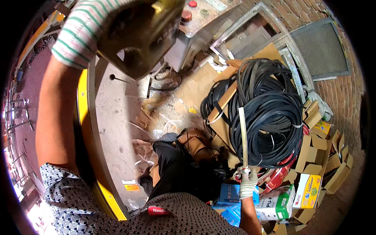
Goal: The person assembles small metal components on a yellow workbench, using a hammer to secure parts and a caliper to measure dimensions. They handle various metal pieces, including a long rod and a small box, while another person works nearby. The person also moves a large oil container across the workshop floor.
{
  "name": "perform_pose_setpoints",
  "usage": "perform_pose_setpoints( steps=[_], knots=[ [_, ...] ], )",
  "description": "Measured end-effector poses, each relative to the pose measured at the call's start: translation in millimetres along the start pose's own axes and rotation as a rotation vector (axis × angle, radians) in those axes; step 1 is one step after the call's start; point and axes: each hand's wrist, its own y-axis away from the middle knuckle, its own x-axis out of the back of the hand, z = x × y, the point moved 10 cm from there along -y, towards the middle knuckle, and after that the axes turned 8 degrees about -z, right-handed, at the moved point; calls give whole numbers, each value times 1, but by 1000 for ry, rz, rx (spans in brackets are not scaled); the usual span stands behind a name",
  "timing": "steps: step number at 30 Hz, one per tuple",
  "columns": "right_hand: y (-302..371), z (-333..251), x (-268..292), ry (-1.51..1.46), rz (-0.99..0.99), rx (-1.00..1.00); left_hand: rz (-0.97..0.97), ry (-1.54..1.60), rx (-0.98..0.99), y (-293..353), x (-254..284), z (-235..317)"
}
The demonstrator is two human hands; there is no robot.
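My left arm is raised along the left side. My left hand (pixel 82 35), in a white knit glove with green stripes, is up against a large brassy, curved machine-like part (pixel 141 35) with openings in it. Its fingers are out of sight, so I cannot see what they hold. Low on the right, my right hand (pixel 248 183), gloved alike, is closed round the lower end of a long, narrow, pale strip (pixel 243 135). The strip points upward in front of coiled black hoses or cables (pixel 270 113). Something small and reddish shows at the fingers.
A control box (pixel 209 17) with red buttons stands at the top. A yellow-edged rail (pixel 83 94) curves down on the left. Framed panels (pixel 321 49) lean on the brick wall. Opened cartons (pixel 313 152), blue boxes (pixel 231 194) and a white-green bag (pixel 280 203) lie to the right.
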Motion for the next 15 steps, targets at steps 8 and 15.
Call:
perform_pose_setpoints(
  steps=[8, 15],
  knots=[
    [7, -33, 4, -105, 25, 17, 122, -166, -77, 15, -28, 36],
    [38, -33, 58, -61, 140, -26, 127, 209, 250, -17, -18, -31]
  ],
)
